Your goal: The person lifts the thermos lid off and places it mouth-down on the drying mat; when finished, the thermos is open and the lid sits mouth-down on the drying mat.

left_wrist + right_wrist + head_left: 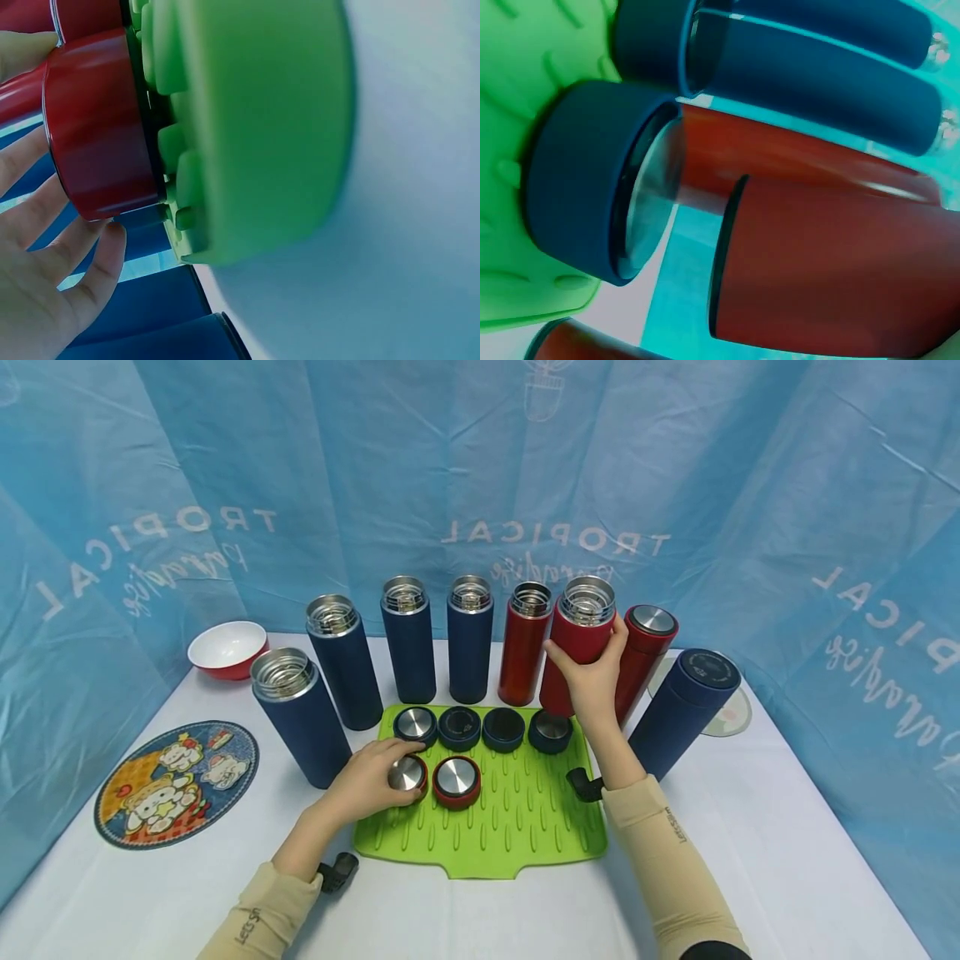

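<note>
My right hand (595, 681) grips a red thermos bottle (564, 683) with a steel screw mouth and no lid. In the right wrist view the base of this red bottle (832, 270) shows, apparently raised off the table. My left hand (371, 777) has its thumb and fingers around a red-sided lid (406, 774) with a steel top, on the green mat (517, 810). The side of that lid (101, 127) fills much of the left wrist view, with fingertips against it. Beside it stands a second red lid (457, 781).
Behind these sit several blue lids (459, 727). Open blue bottles (470, 652) and an open red bottle (522, 652) form an arc. At right stand a lidded red bottle (647, 647) and a lidded blue bottle (682, 714). A bowl (228, 650) and a cartoon placemat (176, 785) lie left.
</note>
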A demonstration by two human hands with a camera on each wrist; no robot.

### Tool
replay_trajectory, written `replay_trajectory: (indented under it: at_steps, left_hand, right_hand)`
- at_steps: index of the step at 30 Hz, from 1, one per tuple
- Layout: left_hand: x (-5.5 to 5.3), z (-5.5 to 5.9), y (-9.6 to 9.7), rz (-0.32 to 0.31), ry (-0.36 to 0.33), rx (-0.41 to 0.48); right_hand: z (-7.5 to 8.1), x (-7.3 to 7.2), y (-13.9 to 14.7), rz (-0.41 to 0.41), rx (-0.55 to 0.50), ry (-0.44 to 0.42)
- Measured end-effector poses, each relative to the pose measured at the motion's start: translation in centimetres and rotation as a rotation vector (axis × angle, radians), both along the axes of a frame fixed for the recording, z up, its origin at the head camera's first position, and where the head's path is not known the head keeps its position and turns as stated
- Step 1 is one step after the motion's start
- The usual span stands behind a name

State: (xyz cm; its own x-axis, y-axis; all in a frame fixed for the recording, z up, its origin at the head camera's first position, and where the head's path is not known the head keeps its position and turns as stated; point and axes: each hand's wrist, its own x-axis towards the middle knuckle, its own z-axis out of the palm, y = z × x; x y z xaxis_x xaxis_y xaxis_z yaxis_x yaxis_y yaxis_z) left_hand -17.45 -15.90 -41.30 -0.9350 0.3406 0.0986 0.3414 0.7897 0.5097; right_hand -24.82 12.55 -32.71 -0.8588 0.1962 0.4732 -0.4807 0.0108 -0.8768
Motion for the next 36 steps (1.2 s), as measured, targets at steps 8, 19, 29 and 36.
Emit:
replay_trajectory:
  at_steps: [8,19,29,36]
  left_hand:
    - [-0.1,0.0,-0.2,-0.008,-0.013,0.008]
    - [-0.3,0.0,-0.1,-0.011,-0.026,0.01]
    - [-0.2,-0.1,-0.2,-0.025,-0.01,-0.001]
    - [-0.2,-0.2,-0.2,-0.025,-0.029,0.006]
  right_hand:
    - [-1.1,-2.3,-0.3,-0.122,0.039,-0.024]
    - [-3.3,-6.0,-0.1,-0.262,0.05,0.04]
    - [-3.7,-7.3,-0.5,-0.339,0.039,-0.028]
    - [-4.2,-7.6,-0.5,-0.356,0.011,-0.14]
